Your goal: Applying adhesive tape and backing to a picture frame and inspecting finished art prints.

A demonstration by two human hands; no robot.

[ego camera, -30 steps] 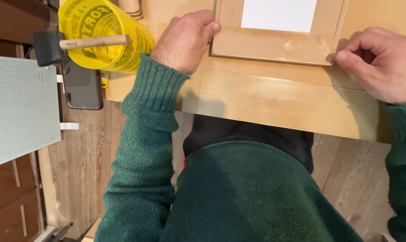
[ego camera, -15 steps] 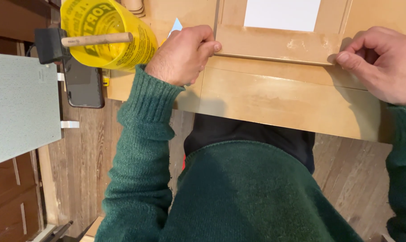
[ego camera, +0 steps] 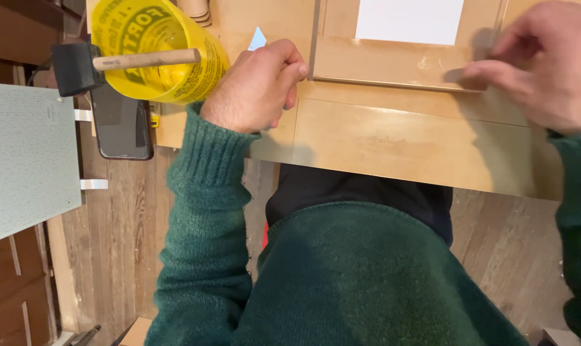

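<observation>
The left hand [ego camera: 258, 86] sits curled into a loose fist on the near left part of a pale wooden cabinet door [ego camera: 406, 138], its fingers [ego camera: 290, 67] folded in and gripping nothing I can make out, apparently pressing down to keep the panel from sliding. The right hand [ego camera: 547, 64], at about 2 o'clock, pinches its fingers together against the raised inner frame edge [ego camera: 399, 64]; whether something thin lies under them I cannot tell. The door lies flat on the counter, overhanging the person's lap, with a white sheet [ego camera: 409, 19] in its recessed centre at 12 o'clock. At 10 o'clock a yellow plastic tub [ego camera: 169, 70] stands within easy reach, a foam brush [ego camera: 111, 62] laid across its rim so the head stays off the wood, and a dark phone [ego camera: 121, 125] lies just below it
</observation>
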